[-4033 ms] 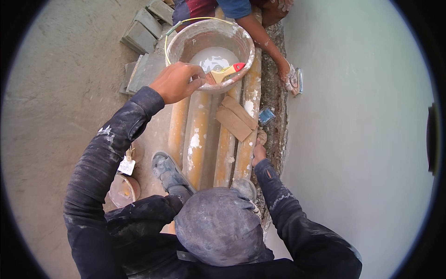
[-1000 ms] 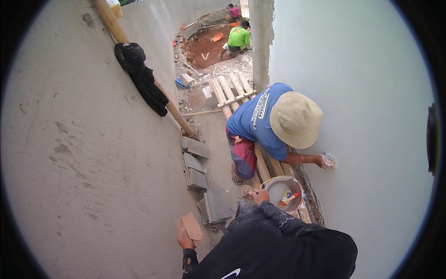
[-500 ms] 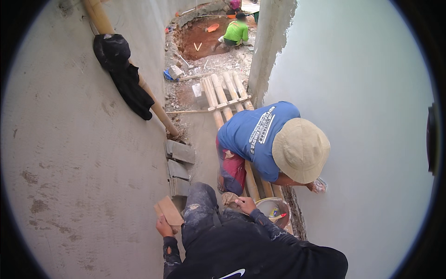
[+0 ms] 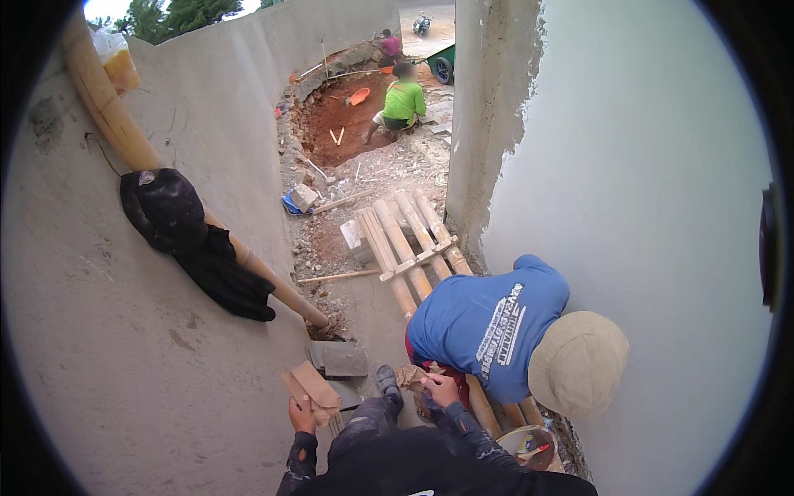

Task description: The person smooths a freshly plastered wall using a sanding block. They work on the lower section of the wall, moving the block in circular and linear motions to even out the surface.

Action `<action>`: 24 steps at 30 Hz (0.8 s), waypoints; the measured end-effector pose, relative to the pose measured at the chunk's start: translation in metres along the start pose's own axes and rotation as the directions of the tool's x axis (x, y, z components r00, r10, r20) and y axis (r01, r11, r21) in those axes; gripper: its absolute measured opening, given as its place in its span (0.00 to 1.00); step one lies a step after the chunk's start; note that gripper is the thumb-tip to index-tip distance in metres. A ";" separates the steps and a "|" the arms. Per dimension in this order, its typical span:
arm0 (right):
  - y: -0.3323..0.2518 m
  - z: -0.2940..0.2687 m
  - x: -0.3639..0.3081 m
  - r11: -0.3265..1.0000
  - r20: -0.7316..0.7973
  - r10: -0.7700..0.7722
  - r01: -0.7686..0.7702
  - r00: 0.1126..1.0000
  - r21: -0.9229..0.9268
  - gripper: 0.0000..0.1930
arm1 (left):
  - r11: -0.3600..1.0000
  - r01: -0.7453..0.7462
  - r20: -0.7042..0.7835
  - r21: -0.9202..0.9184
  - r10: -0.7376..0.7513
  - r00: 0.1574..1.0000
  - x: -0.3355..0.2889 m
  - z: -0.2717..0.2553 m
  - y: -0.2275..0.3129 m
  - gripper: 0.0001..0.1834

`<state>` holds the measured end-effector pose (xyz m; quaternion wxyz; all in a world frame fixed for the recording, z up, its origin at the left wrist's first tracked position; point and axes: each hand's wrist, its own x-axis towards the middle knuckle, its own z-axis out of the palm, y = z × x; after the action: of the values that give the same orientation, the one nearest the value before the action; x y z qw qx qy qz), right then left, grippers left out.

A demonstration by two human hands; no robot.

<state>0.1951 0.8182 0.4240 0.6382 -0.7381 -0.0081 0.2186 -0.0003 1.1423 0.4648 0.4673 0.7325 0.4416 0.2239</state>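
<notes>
Fingers of the left hand [image 4: 303, 415] grip folded cardboard [image 4: 313, 385], lower left. The right hand [image 4: 443, 389] pinches crumpled paper [image 4: 410, 378], lower centre.

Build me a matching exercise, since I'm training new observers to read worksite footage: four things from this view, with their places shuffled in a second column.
Things
1. flat brown sheet
2. crumpled brown paper
3. red-tipped brush
4. black cap

Places
A. at the bucket, lower right
B. in the wearer's right hand
C. on the bamboo pole along the left wall
D. in the wearer's left hand

Right pairs: 1-D, 2-B, 3-A, 4-C.
</notes>
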 end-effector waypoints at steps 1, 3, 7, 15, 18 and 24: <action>-0.013 0.012 0.018 1.000 -0.013 0.000 0.000 1.000 0.013 0.15 | 1.000 -0.010 0.007 -0.007 0.010 1.000 0.020 0.000 0.009 0.14; -0.044 0.035 0.057 1.000 -0.037 -0.013 0.012 0.999 -0.014 0.14 | 1.000 -0.028 0.037 0.014 0.028 0.999 0.060 -0.002 0.024 0.14; -0.089 0.055 0.135 0.992 -0.087 -0.013 0.023 0.996 0.120 0.12 | 0.999 -0.029 0.164 0.022 0.025 0.986 0.139 0.005 0.029 0.14; -0.102 0.066 0.194 0.901 -0.118 0.090 -0.030 0.989 0.432 0.09 | 0.998 0.062 0.292 0.016 -0.064 0.954 0.205 0.035 0.018 0.15; -0.104 0.070 0.200 0.874 -0.104 0.161 -0.093 0.982 0.476 0.09 | 0.995 0.096 0.371 0.026 -0.098 0.923 0.218 0.042 0.030 0.12; -0.127 0.084 0.239 0.891 -0.054 0.112 -0.076 0.992 0.448 0.10 | 0.996 0.055 0.412 -0.071 -0.021 0.911 0.254 0.062 0.057 0.08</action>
<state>0.4168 0.9901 0.4624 0.7787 -0.5799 0.1027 0.2164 0.2001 1.3198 0.4648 0.5833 0.7349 0.3381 0.0735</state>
